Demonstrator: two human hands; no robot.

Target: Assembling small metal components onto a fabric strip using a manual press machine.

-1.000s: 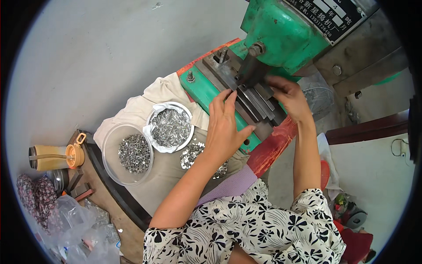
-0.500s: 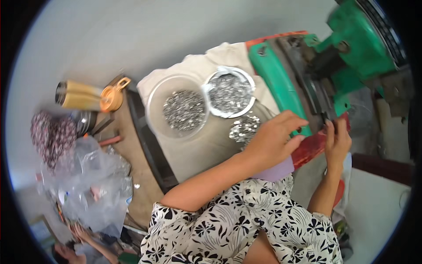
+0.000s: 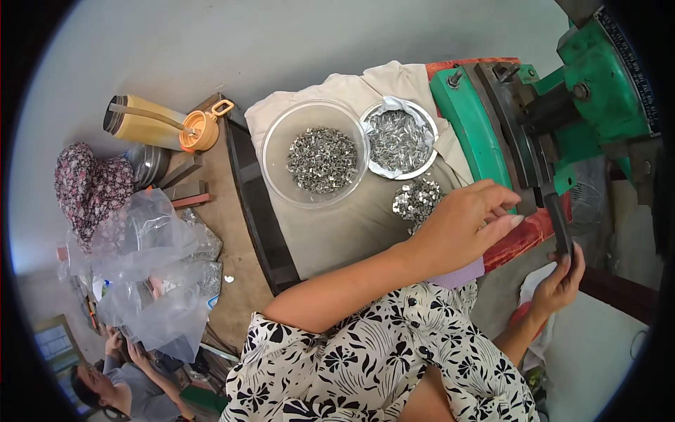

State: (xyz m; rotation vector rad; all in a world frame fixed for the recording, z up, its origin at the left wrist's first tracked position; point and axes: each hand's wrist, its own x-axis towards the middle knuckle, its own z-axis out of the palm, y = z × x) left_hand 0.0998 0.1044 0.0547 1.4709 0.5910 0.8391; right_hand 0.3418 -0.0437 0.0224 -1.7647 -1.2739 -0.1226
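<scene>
My left hand (image 3: 474,221) hovers by the front end of a green press (image 3: 472,126), its fingers curled toward the thumb. Anything between those fingertips is too small or hidden to make out. A long dark metal bar (image 3: 559,224) juts from the press's die area, and my right hand (image 3: 560,283) grips its near end between thumb and fingers. Left of the press, a loose pile of small shiny metal pieces (image 3: 420,200) lies on a cloth. Behind the pile stands a white-rimmed bowl (image 3: 431,121) lined with plastic, holding thin metal pieces. Beside it is a clear plastic tub (image 3: 271,179) of small metal parts.
A beige cloth (image 3: 309,246) covers the work table. On the wooden surface to the left are a yellow bottle (image 3: 144,126) with an orange lid, a flowered cloth bundle (image 3: 88,183) and clear plastic bags (image 3: 148,243). Another person (image 3: 133,383) sits at the lower left.
My right hand has moved down and nearer to me, and the dark bar now sticks out farther from the press. My left hand stays beside the press, fingers more curled.
</scene>
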